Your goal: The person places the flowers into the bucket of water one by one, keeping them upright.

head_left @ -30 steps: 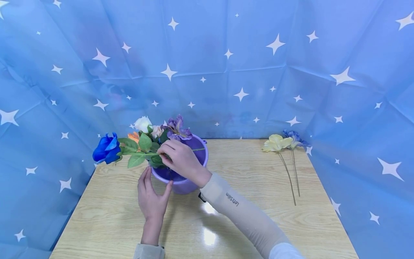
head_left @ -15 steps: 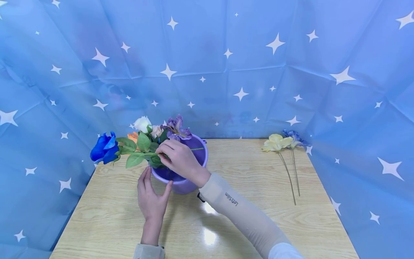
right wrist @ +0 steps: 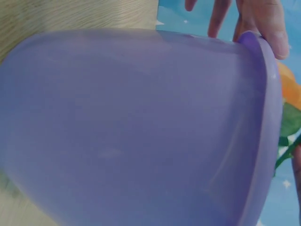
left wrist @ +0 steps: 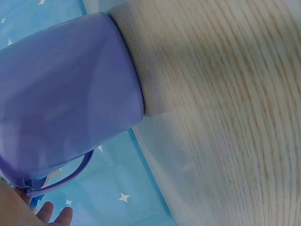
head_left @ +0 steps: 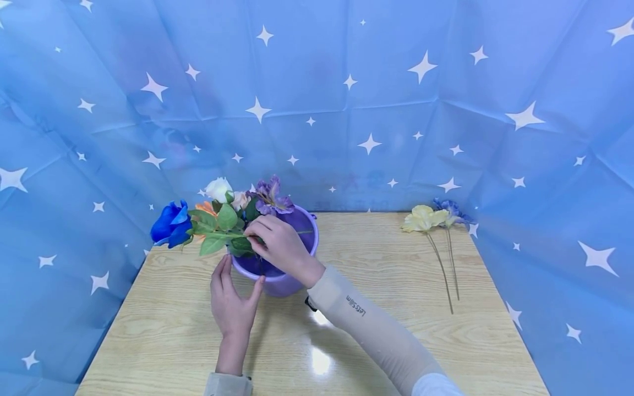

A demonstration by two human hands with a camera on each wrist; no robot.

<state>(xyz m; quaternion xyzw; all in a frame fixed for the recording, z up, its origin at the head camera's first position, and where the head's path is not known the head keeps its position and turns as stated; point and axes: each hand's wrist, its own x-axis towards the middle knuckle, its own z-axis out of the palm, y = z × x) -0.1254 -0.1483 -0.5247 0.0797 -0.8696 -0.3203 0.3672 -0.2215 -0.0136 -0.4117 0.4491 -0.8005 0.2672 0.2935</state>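
Observation:
In the head view my right hand (head_left: pixel 279 242) pinches the green stem (head_left: pixel 230 236) of a blue rose (head_left: pixel 171 224) over the purple bucket (head_left: pixel 284 286). The rose leans out to the left, and the stem's tail shows past my hand inside the bucket. My left hand (head_left: pixel 234 302) holds the bucket's near-left rim, thumb at the front and fingers on the left side. The right wrist view shows the bucket wall (right wrist: pixel 141 117) up close, with left-hand fingers (right wrist: pixel 268 23) at its rim. A white rose (head_left: pixel 219 190), an orange flower (head_left: pixel 207 209) and a purple flower (head_left: pixel 271 196) stand in the bucket.
On the table's right side lie a yellow flower (head_left: pixel 424 219) and a blue-purple flower (head_left: pixel 452 212) with thin brown stems. A blue star-printed cloth (head_left: pixel 317 82) surrounds the wooden table (head_left: pixel 376 341). The bucket's handle (left wrist: pixel 70 176) hangs down in the left wrist view.
The blue rose shifted slightly left, then back to the right and a little up, with my right hand on its stem. My left hand stayed at the bucket rim.

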